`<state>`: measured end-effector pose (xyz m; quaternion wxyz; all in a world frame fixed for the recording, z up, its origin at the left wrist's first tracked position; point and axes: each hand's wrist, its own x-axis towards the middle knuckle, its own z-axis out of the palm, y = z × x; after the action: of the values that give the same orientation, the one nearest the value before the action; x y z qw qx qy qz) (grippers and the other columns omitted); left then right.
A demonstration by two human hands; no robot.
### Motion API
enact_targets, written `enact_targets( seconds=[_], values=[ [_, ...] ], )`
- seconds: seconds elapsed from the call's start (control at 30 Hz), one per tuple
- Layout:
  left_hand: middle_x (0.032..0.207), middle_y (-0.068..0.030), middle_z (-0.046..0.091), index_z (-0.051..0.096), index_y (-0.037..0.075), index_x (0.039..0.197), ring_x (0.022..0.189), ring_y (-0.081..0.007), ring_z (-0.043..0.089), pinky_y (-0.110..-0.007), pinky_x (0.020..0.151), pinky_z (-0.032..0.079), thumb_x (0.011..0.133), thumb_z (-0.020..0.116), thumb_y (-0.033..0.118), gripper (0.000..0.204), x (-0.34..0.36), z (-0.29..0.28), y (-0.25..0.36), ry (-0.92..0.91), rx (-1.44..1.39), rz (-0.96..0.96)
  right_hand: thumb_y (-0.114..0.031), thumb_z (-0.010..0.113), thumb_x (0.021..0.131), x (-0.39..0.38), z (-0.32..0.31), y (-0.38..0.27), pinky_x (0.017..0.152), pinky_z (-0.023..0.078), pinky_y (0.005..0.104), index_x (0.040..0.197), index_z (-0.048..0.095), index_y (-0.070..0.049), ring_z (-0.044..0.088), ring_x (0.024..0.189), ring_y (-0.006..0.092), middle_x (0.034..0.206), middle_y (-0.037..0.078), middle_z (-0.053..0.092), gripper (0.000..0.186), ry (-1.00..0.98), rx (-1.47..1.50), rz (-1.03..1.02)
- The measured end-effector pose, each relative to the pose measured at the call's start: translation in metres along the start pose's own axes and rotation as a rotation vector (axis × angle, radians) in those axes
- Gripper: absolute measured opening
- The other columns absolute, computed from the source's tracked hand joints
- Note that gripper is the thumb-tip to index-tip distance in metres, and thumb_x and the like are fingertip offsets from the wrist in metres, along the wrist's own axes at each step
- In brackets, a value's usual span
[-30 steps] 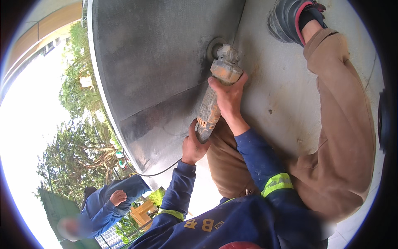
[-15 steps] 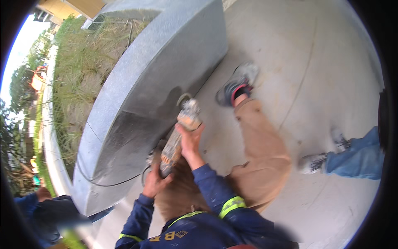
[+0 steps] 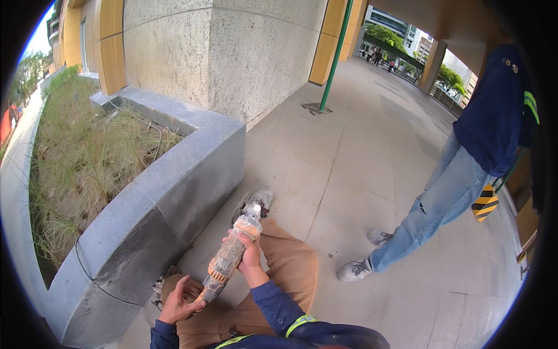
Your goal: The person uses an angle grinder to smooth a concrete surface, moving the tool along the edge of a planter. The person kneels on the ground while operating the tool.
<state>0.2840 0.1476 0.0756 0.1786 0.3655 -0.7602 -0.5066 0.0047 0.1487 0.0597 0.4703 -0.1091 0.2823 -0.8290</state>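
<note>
A dusty orange and grey angle grinder (image 3: 224, 262) lies slanted above my bent legs, its head pointing up and away from me. My right hand (image 3: 251, 256) wraps round the front part of its body, just behind the head. At the rear end, my left hand (image 3: 179, 302) holds the tail, with the thumb and fingers on either side. A disc cannot be clearly made out at the head, which overlaps my shoe. A thin dark cord (image 3: 107, 289) runs along the grey planter wall (image 3: 171, 212) left of my hands.
Grasses (image 3: 96, 157) grow inside the planter. A co-worker in torn blue jeans (image 3: 439, 203) stands close on the right, holding something with a black-and-yellow striped plate (image 3: 484, 202). A green pole (image 3: 337, 55) rises from the paved floor ahead, beside a stone-clad wall (image 3: 256, 52).
The view has tilted up, bringing the walkway and more of the co-worker into sight. The angle grinder stays in both hands, its head now farther from the planter wall.
</note>
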Motion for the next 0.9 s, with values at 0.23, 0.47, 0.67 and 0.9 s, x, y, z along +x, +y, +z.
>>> enact_targets(
  seconds=[0.23, 0.47, 0.67, 0.9],
  values=[
    [0.105, -0.0107, 0.066, 0.043, -0.002, 0.141, 0.096, -0.0182, 0.064, -0.032, 0.084, 0.053, 0.078, 0.086, 0.030, 0.082, -0.030, -0.037, 0.000, 0.061, -0.356, -0.048, -0.040, 0.057, 0.091, -0.001, -0.029, -0.033, 0.082, 0.056, 0.0485, 0.126, 0.051, -0.001, 0.065, 0.091, 0.0327, 0.112, 0.016, 0.063, 0.053, -0.060, 0.151, 0.083],
    [0.091, -0.0054, 0.062, 0.054, 0.000, 0.130, 0.082, -0.0166, 0.060, -0.032, 0.074, 0.050, 0.079, 0.081, 0.016, 0.060, 0.043, -0.185, 0.074, 0.442, 0.311, 0.373, -0.046, 0.056, 0.089, 0.004, -0.110, -0.130, 0.078, 0.056, 0.0459, 0.120, 0.052, 0.002, 0.064, 0.087, 0.0297, 0.104, 0.015, 0.063, 0.057, -0.121, 0.211, -0.079],
    [0.122, -0.0202, 0.058, 0.047, 0.003, 0.133, 0.114, -0.0374, 0.057, -0.048, 0.092, 0.047, 0.088, 0.069, 0.030, 0.057, 0.151, -0.370, -0.051, 1.090, 1.171, -0.124, -0.049, 0.058, 0.087, 0.005, -0.130, -0.128, 0.076, 0.055, 0.0454, 0.115, 0.053, 0.000, 0.062, 0.084, 0.0311, 0.101, 0.016, 0.062, 0.057, 0.004, 0.281, -0.097],
    [0.096, -0.0310, 0.066, 0.063, -0.001, 0.100, 0.093, -0.0468, 0.064, -0.054, 0.083, 0.049, 0.101, 0.040, 0.048, 0.054, 0.134, -0.322, -0.100, 0.964, 0.854, -0.156, -0.050, 0.062, 0.083, 0.010, -0.126, -0.126, 0.077, 0.055, 0.0488, 0.117, 0.052, -0.001, 0.062, 0.089, 0.0335, 0.104, 0.014, 0.061, 0.060, 0.092, 0.349, -0.102]
  ],
)
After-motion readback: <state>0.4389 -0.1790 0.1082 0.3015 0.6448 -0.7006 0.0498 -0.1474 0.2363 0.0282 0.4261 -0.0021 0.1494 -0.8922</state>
